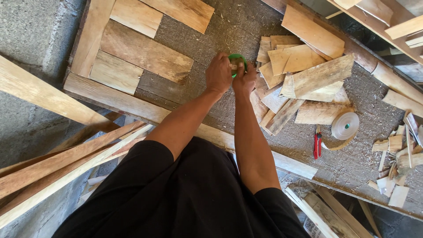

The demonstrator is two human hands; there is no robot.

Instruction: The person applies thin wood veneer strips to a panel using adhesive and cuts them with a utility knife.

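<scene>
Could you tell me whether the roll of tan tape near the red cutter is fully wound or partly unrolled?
Partly unrolled. The tape roll lies on the workbench, and a loose strip curls from it toward the red cutter.

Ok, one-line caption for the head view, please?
Both hands, left hand and right hand, grip a green ring-shaped thing over a sawdust-strewn workbench, beside wood offcuts.

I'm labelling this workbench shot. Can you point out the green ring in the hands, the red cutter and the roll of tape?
green ring (238, 57), head view, on its top arc above the fingers.
red cutter (317, 145), head view, on the middle of its handle.
roll of tape (345, 126), head view, on its flat white face.
</scene>
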